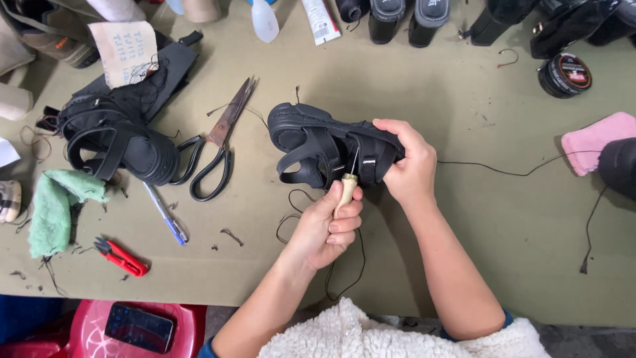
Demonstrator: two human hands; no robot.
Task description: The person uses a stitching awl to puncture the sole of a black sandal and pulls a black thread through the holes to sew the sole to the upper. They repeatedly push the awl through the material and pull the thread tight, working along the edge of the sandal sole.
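left hand [329, 229] squeezes wooden-handled awl [347, 189], tip at the strap | right hand [409, 166] grips black sandal [331, 151] above green table [464, 79] | risk: awl slips, pokes fingers [391, 127] | black thread [503, 171] may snag

Lying on the olive cloth table [464, 86]: large steel scissors [218, 142] left of centre; second black strapped sandal [116, 139] far left; green rag [56, 205], red thread snips [122, 257], blue pen [165, 215] near left; round polish tin [564, 75] far right.
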